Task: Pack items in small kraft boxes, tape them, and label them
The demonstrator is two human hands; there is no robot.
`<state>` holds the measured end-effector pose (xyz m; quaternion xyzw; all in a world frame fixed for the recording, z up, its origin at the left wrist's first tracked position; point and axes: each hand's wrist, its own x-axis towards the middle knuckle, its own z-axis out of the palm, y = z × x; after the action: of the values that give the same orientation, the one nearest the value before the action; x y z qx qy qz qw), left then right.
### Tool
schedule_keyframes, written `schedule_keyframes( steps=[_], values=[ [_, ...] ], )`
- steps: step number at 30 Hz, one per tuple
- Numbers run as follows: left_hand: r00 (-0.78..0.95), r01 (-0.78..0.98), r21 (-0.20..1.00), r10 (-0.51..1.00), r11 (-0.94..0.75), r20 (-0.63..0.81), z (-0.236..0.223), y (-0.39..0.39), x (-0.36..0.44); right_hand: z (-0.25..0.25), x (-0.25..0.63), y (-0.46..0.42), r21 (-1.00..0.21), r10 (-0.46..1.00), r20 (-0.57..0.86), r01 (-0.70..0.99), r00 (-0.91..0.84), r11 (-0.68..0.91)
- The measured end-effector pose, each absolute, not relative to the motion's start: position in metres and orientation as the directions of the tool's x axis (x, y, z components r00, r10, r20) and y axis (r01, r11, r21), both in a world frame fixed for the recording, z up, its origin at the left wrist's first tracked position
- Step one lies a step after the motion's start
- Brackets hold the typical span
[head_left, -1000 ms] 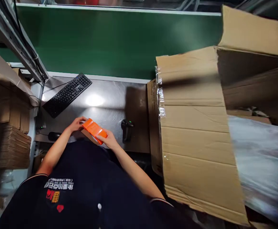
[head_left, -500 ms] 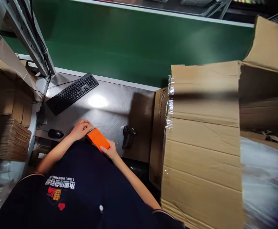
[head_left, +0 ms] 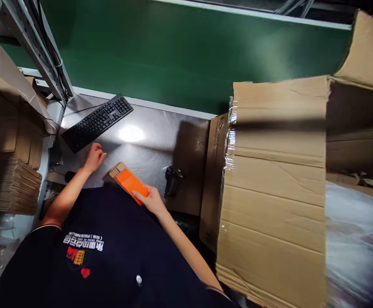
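My right hand (head_left: pixel 152 199) is wrapped round the near end of a small cardboard box (head_left: pixel 118 167) with an orange face (head_left: pixel 130 182); the thumb lies on the orange surface. The box is tilted, its bare brown end pointing up and left, just in front of my dark shirt. To the left, my left hand (head_left: pixel 95 158) is above the metal table beside the black keyboard (head_left: pixel 98 122). Its fingers are loosely bent and a little apart, with nothing visible in them. The black barcode scanner (head_left: pixel 172 182) stands to the right of the box.
A large open carton (head_left: pixel 272 184) fills the right side, with clear plastic wrap (head_left: pixel 356 244) by it. Beyond the metal table (head_left: pixel 154 124) runs a green conveyor belt (head_left: pixel 173 55). A mouse (head_left: pixel 69 176) sits partly behind my left forearm. Flat cardboard (head_left: pixel 16 184) is stacked at left.
My left hand has let go of the upper end of the box and moved left and away from me toward the keyboard. The box's brown end now shows.
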<state>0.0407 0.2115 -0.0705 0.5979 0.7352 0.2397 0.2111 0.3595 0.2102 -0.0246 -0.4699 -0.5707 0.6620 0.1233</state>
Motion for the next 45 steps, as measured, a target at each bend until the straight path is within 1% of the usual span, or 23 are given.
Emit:
schedule_keyframes(
  steps=[2,5,8,12,15,17,19,21,24,26,27,29,30,33,35,38,42,45],
  values=[
    [-0.218,0.759,0.618,0.974,0.205,-0.055,-0.081,0.217,0.023,-0.023,0.364,0.209,-0.848,0.687,-0.521,0.394,-0.506,-0.354],
    [-0.167,0.725,0.658,0.978,0.205,-0.121,-0.094,0.223,0.013,-0.025,0.368,0.209,-0.855,0.702,-0.51,0.377,-0.497,-0.355],
    [-0.133,0.676,0.697,0.97,0.238,-0.202,-0.106,0.221,0.023,-0.03,0.374,0.207,-0.874,0.721,-0.477,0.355,-0.502,-0.332],
    [-0.09,0.642,0.716,0.954,0.275,-0.286,-0.124,0.207,0.06,-0.04,0.386,0.202,-0.913,0.776,-0.388,0.326,-0.498,-0.247],
    [-0.103,0.661,0.694,0.95,0.286,-0.293,-0.132,0.196,0.08,-0.046,0.392,0.2,-0.919,0.788,-0.365,0.327,-0.496,-0.22],
    [-0.157,0.685,0.661,0.947,0.308,-0.279,-0.131,0.192,0.082,-0.049,0.394,0.199,-0.919,0.793,-0.361,0.331,-0.49,-0.214],
    [-0.196,0.658,0.676,0.942,0.332,-0.272,-0.125,0.189,0.08,-0.052,0.395,0.198,-0.918,0.797,-0.363,0.334,-0.483,-0.215],
    [-0.154,0.585,0.747,0.948,0.316,-0.28,-0.116,0.183,0.082,-0.053,0.394,0.197,-0.916,0.795,-0.37,0.333,-0.48,-0.225],
    [0.0,0.372,0.881,0.95,0.291,-0.313,-0.104,0.171,0.092,-0.053,0.393,0.197,-0.919,0.799,-0.366,0.323,-0.478,-0.228],
    [0.041,0.245,0.908,0.932,0.341,-0.361,-0.097,0.165,0.097,-0.051,0.39,0.198,-0.922,0.803,-0.36,0.312,-0.475,-0.228],
    [0.047,0.211,0.903,0.919,0.374,-0.391,-0.094,0.164,0.096,-0.05,0.389,0.198,-0.923,0.803,-0.36,0.307,-0.475,-0.233],
    [0.071,0.227,0.889,0.904,0.397,-0.421,-0.089,0.167,0.087,-0.047,0.387,0.2,-0.922,0.8,-0.368,0.298,-0.474,-0.248],
    [0.11,0.251,0.894,0.907,0.371,-0.407,-0.087,0.171,0.08,-0.045,0.385,0.201,-0.921,0.797,-0.373,0.296,-0.475,-0.254],
    [0.296,0.326,0.928,0.914,0.178,-0.279,-0.08,0.193,0.058,-0.042,0.378,0.204,-0.922,0.791,-0.377,0.281,-0.482,-0.268],
    [0.393,0.393,0.917,0.89,0.066,-0.232,-0.078,0.21,0.051,-0.039,0.372,0.206,-0.926,0.787,-0.372,0.25,-0.493,-0.281],
    [0.409,0.49,0.871,0.876,0.025,-0.256,-0.08,0.227,0.048,-0.03,0.37,0.207,-0.926,0.781,-0.378,0.222,-0.497,-0.307],
    [0.392,0.545,0.838,0.878,0.02,-0.276,-0.081,0.233,0.042,-0.016,0.396,0.196,-0.884,0.774,-0.454,0.33,-0.442,-0.331],
    [0.369,0.595,0.803,0.879,0.028,-0.303,-0.076,0.231,0.036,-0.018,0.425,0.181,-0.862,0.767,-0.485,0.38,-0.42,-0.336]
  ],
)
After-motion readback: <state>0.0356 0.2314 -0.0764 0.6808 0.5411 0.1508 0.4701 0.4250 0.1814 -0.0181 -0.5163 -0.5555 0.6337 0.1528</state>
